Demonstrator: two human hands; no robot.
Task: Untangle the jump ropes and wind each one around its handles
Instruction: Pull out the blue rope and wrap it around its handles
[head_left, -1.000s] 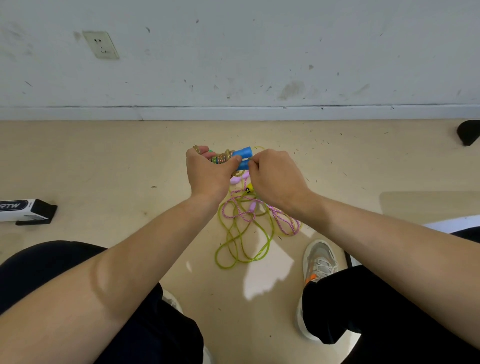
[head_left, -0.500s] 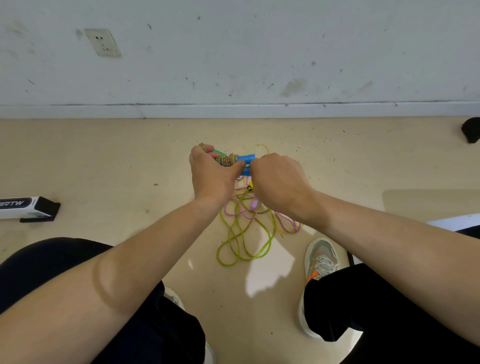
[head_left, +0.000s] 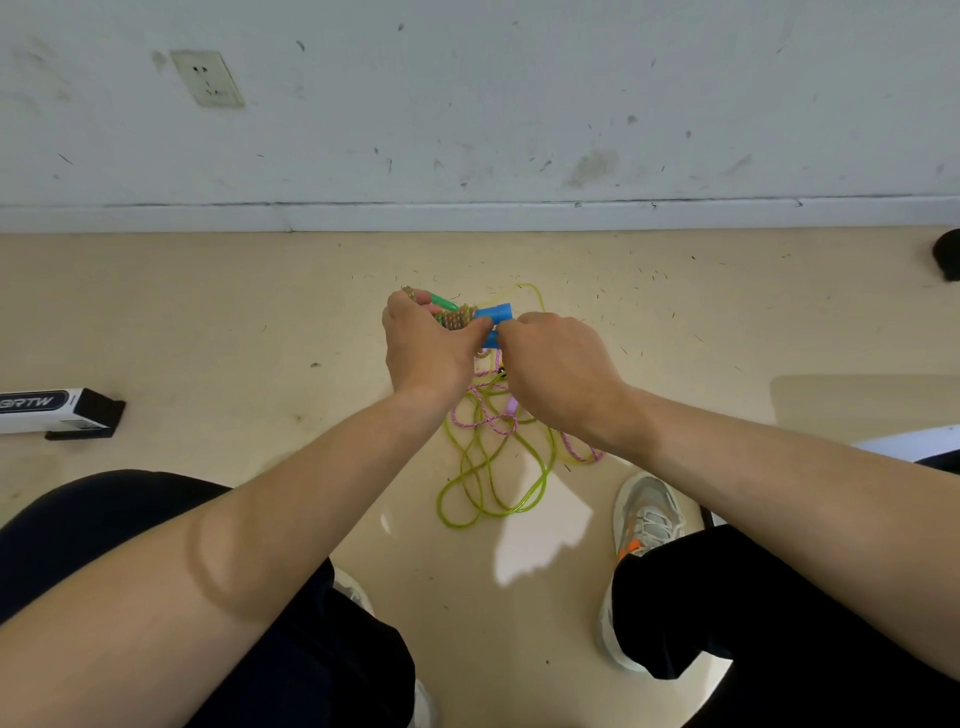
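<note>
1. Little has moved over the last second: both hands have stayed locked together, and my right hand (head_left: 558, 374) has sunk a touch, so the blue handles (head_left: 493, 313) show a bit more above my knuckles.
2. My left hand (head_left: 426, 353) is curled tight round the wound rope (head_left: 456, 317), just left of the blue handles. The thumb presses towards them, I judge to keep the coils from springing loose.
3. A green handle tip (head_left: 442, 300) pokes out beyond my left fingers, further left of the blue handles.
4. My right hand is curled in against the near end of the blue handles and grips there. The fingertips are hidden, so I cannot tell whether they also pinch the rope's tail.
5. This rope looks nearly finished; tucking the last turn seems to be the step in hand.
6. On the floor (head_left: 260, 322) below the blue handles, towards me, the yellow-green rope (head_left: 488, 467) and the pink rope (head_left: 491, 421) lie looped through each other, still to be separated.
7. I hold the bundle clear above them so it does not catch.
</note>
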